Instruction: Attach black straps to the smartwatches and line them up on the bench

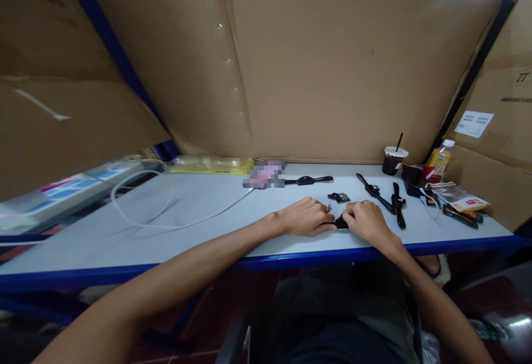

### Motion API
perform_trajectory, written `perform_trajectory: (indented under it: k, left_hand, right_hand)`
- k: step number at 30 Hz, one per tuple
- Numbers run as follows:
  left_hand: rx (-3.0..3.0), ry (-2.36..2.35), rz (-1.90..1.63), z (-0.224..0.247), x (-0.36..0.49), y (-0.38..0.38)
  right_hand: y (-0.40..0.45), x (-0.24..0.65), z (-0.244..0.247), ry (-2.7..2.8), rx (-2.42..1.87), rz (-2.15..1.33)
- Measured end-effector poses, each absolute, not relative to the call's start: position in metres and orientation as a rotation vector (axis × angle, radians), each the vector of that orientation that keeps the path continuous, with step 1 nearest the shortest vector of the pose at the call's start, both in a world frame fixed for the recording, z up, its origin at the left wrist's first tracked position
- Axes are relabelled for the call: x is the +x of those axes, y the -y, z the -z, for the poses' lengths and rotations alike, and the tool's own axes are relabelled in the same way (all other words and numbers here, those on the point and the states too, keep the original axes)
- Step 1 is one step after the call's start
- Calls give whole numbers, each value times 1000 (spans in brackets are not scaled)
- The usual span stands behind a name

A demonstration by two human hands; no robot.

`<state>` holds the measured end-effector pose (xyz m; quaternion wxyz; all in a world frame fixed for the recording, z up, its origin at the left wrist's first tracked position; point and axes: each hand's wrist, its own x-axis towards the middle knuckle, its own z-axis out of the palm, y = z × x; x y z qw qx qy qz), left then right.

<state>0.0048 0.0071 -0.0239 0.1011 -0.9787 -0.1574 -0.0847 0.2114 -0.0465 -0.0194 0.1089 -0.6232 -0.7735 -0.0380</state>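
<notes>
"Grip first: how do we have it?"

"Both our hands are closed on one black tool [341,222], the left hand [306,217] at its left part and the right hand [368,221] at its right. We see only a short dark stretch between them, so we cannot tell how the hidden fingertips sit."

"And which way does it lie?"

"Its long axis seems to run left to right, roughly along the near edge of the table [124,247]. We would judge by that line, since it joins our hands across the gap. Neither hand has to reach: the tool touches both, and its visible part sits close against our right thumb."

"What lies around it?"

"On the far side of the grip, just beside our right knuckles, we have a small black part [333,196] with a metal plate [344,198] next to it. The right hand is the nearer one there. Farther off, a black spokeshave [306,180] lies left to right, while two dark tools [398,204] rest to the right, their long axes pointing more from far to near."

"So we read everything from that left-right line?"

"Yes, though our hands cover most of it."
</notes>
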Motion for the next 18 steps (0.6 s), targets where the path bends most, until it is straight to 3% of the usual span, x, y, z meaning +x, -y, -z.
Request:
perform_trajectory:
  k: [11,18]
  left_hand:
    - [-2827,517,121,22,6,-6]
    - [-2850,513,160,21,5,-4]
  right_hand:
    - [37,223,21,2263,-1380,-371]
    - [32,228,26,2194,-1426,-257]
